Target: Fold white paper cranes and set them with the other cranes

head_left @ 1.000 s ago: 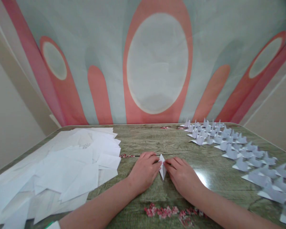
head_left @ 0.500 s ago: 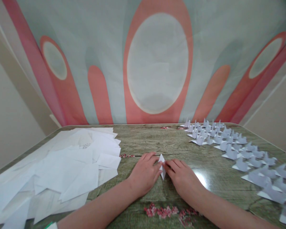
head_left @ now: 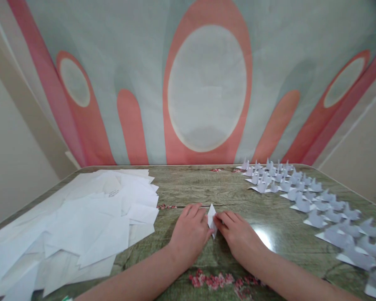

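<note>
A small piece of white paper folded into a narrow diamond (head_left: 211, 216) lies between my two hands at the middle of the table, one point facing away from me. My left hand (head_left: 191, 228) rests at its left side, thumb on its lower left edge and the other fingers bent beside it. On the right edge, my right hand (head_left: 233, 228) pinches the paper between thumb and fingers. Part of the paper's right side is hidden by those fingertips.
Loose white sheets (head_left: 90, 225) lie in an overlapping heap on the left of the wood-patterned table (head_left: 188, 184). Several rows of folded white paper birds (head_left: 301, 202) stand along the right side. A wall with a pink and grey pattern (head_left: 207, 156) rises behind the table.
My left fingers have drawn back slightly from the paper's upper part, so more of its left face shows. My right hand keeps its place. The view has tilted a little.
</note>
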A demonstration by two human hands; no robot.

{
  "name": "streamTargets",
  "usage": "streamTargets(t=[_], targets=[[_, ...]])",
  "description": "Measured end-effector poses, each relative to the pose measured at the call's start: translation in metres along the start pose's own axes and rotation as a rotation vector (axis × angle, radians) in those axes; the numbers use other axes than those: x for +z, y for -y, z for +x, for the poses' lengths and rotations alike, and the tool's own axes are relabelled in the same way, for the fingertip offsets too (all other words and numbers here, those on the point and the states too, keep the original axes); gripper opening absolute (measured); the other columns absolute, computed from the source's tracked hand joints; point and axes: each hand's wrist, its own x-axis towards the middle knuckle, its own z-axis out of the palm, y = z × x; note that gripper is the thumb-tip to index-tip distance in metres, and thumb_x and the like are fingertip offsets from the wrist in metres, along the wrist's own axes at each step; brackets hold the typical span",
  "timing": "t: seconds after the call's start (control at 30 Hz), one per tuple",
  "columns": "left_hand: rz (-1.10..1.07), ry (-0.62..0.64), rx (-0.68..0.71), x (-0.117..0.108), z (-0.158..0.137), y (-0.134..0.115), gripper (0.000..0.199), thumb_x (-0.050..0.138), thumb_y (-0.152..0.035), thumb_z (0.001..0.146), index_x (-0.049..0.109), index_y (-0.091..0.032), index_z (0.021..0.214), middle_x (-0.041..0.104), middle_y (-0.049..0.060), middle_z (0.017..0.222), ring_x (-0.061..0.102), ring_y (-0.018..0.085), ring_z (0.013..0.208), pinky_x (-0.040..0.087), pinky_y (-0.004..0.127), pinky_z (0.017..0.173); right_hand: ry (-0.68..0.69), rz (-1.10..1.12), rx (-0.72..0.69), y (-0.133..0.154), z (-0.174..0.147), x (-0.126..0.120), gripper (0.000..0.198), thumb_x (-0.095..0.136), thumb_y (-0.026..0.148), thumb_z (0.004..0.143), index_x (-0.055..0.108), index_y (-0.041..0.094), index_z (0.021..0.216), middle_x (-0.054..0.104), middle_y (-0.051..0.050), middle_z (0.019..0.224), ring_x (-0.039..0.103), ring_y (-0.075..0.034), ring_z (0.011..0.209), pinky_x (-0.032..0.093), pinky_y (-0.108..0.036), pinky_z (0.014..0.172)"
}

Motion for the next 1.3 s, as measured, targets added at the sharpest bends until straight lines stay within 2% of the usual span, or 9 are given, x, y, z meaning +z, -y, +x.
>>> streamTargets(t=[0.2,0.4,0.57,0.67,0.97,1.3], targets=[[-0.024,0.011,0.002,-0.003,0.001,0.002,0.028,0.057,-0.034,0.083,0.061,-0.014,0.102,0.059,0.010,0.108,0.043,0.026,0.116,0.031,0.041,0.100,-0.035,-0.001,-0.017,0.002,-0.002,0.000,0.033,0.059,0.007,0.077,0.059,0.008,0.110,0.060,-0.011,0.100,0.050,-0.023,0.093,0.044,-0.035,0.081],[-0.079,0.003,0.013,-0.004,0.000,0.003,0.025,0.057,-0.031,0.083,0.059,-0.015,0.102,0.058,0.009,0.107,0.043,0.025,0.115,0.029,0.041,0.100,0.015,0.007,0.000,0.001,0.000,-0.006,0.025,0.054,0.011,0.082,0.061,0.012,0.106,0.059,-0.009,0.097,0.050,-0.022,0.091,0.042,-0.034,0.079],[-0.198,0.003,-0.140,-0.006,-0.001,0.006,0.024,0.061,-0.037,0.078,0.056,-0.020,0.095,0.055,0.004,0.098,0.049,0.023,0.097,0.039,0.038,0.085,0.048,0.025,0.016,-0.001,0.000,-0.010,0.028,0.051,0.012,0.084,0.059,0.015,0.111,0.058,-0.009,0.100,0.049,-0.022,0.094,0.040,-0.034,0.080],[-0.236,0.006,-0.210,-0.005,-0.002,0.006,0.024,0.062,-0.039,0.077,0.055,-0.019,0.088,0.053,0.003,0.093,0.049,0.022,0.091,0.040,0.037,0.080,0.050,0.028,0.019,0.001,-0.001,-0.012,0.031,0.051,0.010,0.083,0.058,0.013,0.113,0.058,-0.010,0.102,0.049,-0.022,0.095,0.039,-0.034,0.082],[-0.330,-0.031,-0.243,0.002,-0.002,0.007,0.023,0.063,-0.039,0.076,0.055,-0.020,0.085,0.055,0.001,0.088,0.050,0.021,0.088,0.037,0.034,0.078,0.027,0.034,0.021,0.003,-0.004,-0.010,0.031,0.051,0.010,0.082,0.059,0.011,0.112,0.060,-0.010,0.106,0.049,-0.022,0.097,0.038,-0.035,0.085],[-0.329,-0.037,-0.269,0.003,-0.003,0.007,0.030,0.062,-0.047,0.074,0.055,-0.020,0.085,0.055,0.002,0.087,0.050,0.022,0.087,0.036,0.034,0.076,0.014,0.029,0.010,0.002,-0.003,-0.012,0.030,0.053,0.009,0.081,0.060,0.012,0.110,0.061,-0.010,0.103,0.051,-0.021,0.098,0.039,-0.035,0.086]])
